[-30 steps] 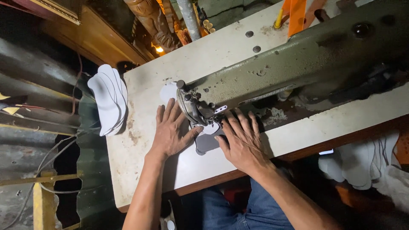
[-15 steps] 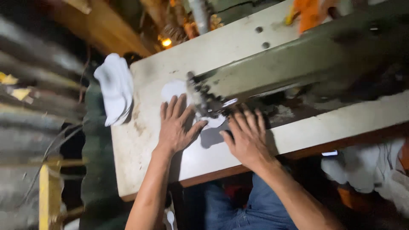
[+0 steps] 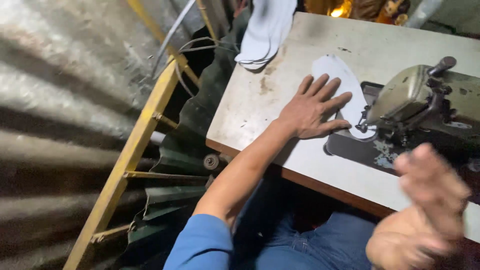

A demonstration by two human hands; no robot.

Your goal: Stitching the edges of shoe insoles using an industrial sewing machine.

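Note:
My left hand [image 3: 312,107] lies flat, fingers spread, on a white sole-shaped fabric piece [image 3: 340,80] that runs under the needle of a grey sewing machine [image 3: 415,97]. The hand presses the piece against the pale table top [image 3: 260,115]. My right hand [image 3: 430,195] is lifted off the table at the lower right, blurred by motion, fingers loosely apart and holding nothing that I can see.
A stack of white cut pieces [image 3: 265,32] lies at the table's far left corner. A yellow metal frame [image 3: 135,145] and corrugated sheet [image 3: 65,100] stand to the left of the table. My blue-trousered legs [image 3: 300,245] are under the table edge.
The view has swung left and closer. My right hand has come off the fabric and pulled back toward me, while my left hand stays flat on the white piece.

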